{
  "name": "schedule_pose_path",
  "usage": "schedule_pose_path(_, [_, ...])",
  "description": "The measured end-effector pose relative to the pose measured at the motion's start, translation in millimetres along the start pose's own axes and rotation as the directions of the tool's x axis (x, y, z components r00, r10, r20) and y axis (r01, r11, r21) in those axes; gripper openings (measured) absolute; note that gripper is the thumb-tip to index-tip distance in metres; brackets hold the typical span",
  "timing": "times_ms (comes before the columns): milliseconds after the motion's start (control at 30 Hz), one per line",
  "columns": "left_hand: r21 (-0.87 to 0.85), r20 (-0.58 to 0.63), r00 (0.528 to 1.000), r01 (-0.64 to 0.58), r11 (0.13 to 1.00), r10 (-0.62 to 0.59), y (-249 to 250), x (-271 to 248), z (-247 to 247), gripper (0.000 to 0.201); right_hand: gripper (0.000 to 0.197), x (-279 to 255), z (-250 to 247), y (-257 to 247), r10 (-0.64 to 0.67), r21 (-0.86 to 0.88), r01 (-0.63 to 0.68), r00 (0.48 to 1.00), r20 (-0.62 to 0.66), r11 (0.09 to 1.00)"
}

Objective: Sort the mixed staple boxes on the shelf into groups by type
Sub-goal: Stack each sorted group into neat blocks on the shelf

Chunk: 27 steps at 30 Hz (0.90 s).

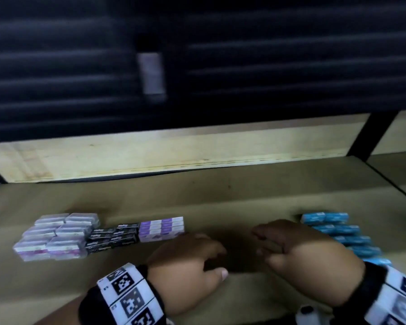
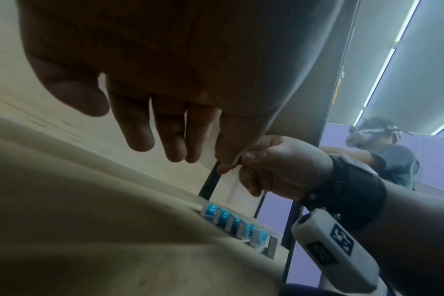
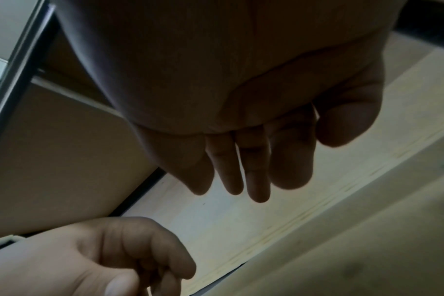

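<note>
On the brown shelf (image 1: 220, 202) the staple boxes stand in groups. At the left are clear-cased pink boxes (image 1: 54, 235), then black boxes (image 1: 113, 236), then purple-and-white boxes (image 1: 161, 228). A slanting row of blue boxes (image 1: 338, 233) is at the right, seen too as blue boxes (image 2: 241, 226). My left hand (image 1: 197, 252) hovers just right of the purple boxes, its fingers (image 2: 152, 130) hanging relaxed and empty. My right hand (image 1: 279, 242) hovers left of the blue row, its fingers (image 3: 241, 164) loosely extended and holding nothing. The hands face each other over bare shelf.
A pale wooden back board (image 1: 174, 151) closes the shelf's rear. A black upright post (image 1: 370, 134) stands at the back right, with another shelf bay beyond. Another person (image 2: 393, 160) wearing a headset stands off to the right.
</note>
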<state>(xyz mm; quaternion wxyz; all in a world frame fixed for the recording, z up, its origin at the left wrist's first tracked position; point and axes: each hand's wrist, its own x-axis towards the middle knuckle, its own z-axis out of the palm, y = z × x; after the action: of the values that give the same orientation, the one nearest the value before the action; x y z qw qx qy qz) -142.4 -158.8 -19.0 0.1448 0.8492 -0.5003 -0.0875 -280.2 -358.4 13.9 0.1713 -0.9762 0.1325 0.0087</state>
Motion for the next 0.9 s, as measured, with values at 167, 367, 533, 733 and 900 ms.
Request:
schedule_pose_path(167, [-0.005,0.061,0.996,-0.057,0.998,0.058,25.5,33.8,2.3,0.055,0.056,-16.1,-14.9,28.2,0.077,0.067,-0.071,0.993,-0.092,0.995])
schedule_pose_path(367, [-0.063,0.094,0.992,-0.083,0.995,0.088,60.9,73.2,14.1,0.049,0.039,-30.1,-33.1,79.7,0.196,0.084,-0.186,0.973,-0.123,0.979])
schedule_pose_path(533, [-0.178,0.146,0.987,-0.048,0.983,0.074,85.0,107.9,29.1,0.044,0.028,-29.0,-54.4,130.5,0.24,0.043,-0.236,0.963,-0.119,0.971])
schedule_pose_path(733, [-0.194,0.179,0.983,-0.003,0.981,0.039,101.6,152.0,47.1,0.049,0.034,-13.1,-66.8,189.9,0.289,-0.107,-0.295,0.955,-0.063,0.95])
schedule_pose_path(900, [-0.168,0.239,0.971,0.048,0.985,-0.007,115.7,187.4,59.0,0.024,0.036,11.4,-65.7,209.6,0.258,-0.245,-0.237,0.964,0.057,0.94])
